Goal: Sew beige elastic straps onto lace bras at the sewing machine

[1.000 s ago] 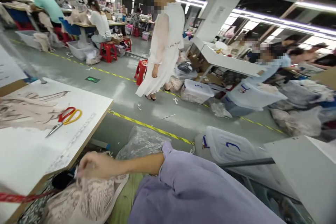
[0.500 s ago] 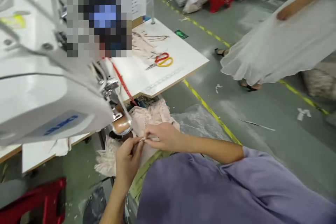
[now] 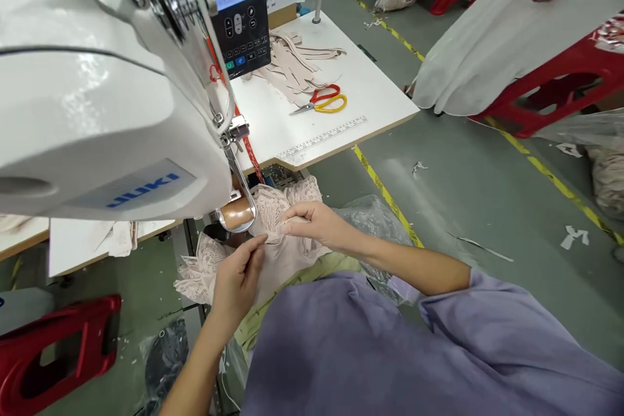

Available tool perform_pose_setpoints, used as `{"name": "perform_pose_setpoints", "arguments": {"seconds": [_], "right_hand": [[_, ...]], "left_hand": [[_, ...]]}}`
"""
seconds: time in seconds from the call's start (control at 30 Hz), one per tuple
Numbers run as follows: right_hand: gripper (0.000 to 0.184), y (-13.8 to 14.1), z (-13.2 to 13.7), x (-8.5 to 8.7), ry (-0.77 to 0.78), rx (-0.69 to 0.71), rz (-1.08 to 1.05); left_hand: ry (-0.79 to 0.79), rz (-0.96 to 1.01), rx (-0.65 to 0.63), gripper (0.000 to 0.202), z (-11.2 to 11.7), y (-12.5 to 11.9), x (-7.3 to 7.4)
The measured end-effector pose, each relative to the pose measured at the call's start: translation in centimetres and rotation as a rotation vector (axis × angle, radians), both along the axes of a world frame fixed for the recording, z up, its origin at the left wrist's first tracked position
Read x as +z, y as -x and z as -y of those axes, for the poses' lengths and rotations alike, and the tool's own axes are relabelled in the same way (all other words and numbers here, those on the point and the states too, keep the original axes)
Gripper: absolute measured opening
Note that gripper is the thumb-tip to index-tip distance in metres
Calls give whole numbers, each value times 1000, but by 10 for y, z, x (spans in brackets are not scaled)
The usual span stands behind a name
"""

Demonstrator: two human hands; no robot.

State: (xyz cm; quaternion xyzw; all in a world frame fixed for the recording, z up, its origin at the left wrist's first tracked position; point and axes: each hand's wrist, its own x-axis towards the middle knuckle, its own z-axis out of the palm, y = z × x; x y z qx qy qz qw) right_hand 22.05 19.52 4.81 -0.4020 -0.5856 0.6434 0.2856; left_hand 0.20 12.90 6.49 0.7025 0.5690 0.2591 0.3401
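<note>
My left hand [image 3: 240, 276] is closed, its thumb and forefinger pinching the edge of a pale beige lace garment [image 3: 270, 208]. A little to the right, my right hand [image 3: 316, 226] also has its fingers closed on the garment's edge, and a short stretch of the edge lies between the two hands. The garment spreads over my lap, just in front of the rounded arm end [image 3: 237, 213] of a white sewing machine [image 3: 97, 123]. More ruffled lace [image 3: 202, 270] hangs left of my left hand. The exact fold under my fingertips is too small to make out.
Red-and-yellow-handled scissors [image 3: 326, 101] and beige fabric strips [image 3: 297, 65] lie on the white table [image 3: 385, 101]. The machine's control panel [image 3: 234, 19] stands behind. A person in a white dress [image 3: 468, 45] is at right, near a red stool [image 3: 546, 91]. Another red stool [image 3: 92, 338] is lower left.
My hands have moved apart; half a second ago their fingertips met at the fabric edge. My view has shifted, and the person in white stands farther toward the upper right.
</note>
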Motion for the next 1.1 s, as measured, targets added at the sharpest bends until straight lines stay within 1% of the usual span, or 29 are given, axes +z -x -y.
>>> {"name": "perform_pose_setpoints", "arguments": {"seconds": [0.03, 0.07, 0.1, 0.2, 0.27, 0.33, 0.5, 0.63, 0.73, 0.87, 0.97, 1.03, 1.1], "right_hand": [[25, 0, -2, 0, 16, 31, -23], [24, 0, -3, 0, -10, 94, -36], [22, 0, -4, 1, -73, 173, -37], [13, 4, -2, 7, -348, 378, -17], [13, 8, 1, 10, -474, 463, -8], [13, 10, 3, 10, -562, 506, 14], [13, 14, 4, 7, -730, 465, 45], [17, 17, 6, 6, -826, 443, 65], [21, 19, 11, 7, -927, 428, 132], [29, 23, 18, 6, -1031, 434, 287], [33, 25, 23, 0, -1058, 426, 361], [31, 26, 25, -5, -1017, 414, 357], [27, 26, 26, -9, -913, 389, 293]], "left_hand": [[11, 12, -4, 24, 0, 3, 1], [23, 17, -15, 23, 1, 6, 3], [38, 15, -34, 20, 2, 8, 4], [64, -8, -99, 11, 5, 11, 10], [63, -12, -122, 8, 4, 11, 14], [34, -11, -120, 8, 3, 10, 16], [-105, -16, -109, 11, 0, 10, 18], [-171, -102, -85, 11, 3, 12, 21], [-185, -170, -136, 9, 1, 12, 26], [-56, -298, -231, 11, -8, 7, 33], [32, -350, -281, 16, -18, 4, 32], [129, -350, -307, 17, -23, 6, 27], [225, -289, -318, 15, -26, 7, 21]]}}
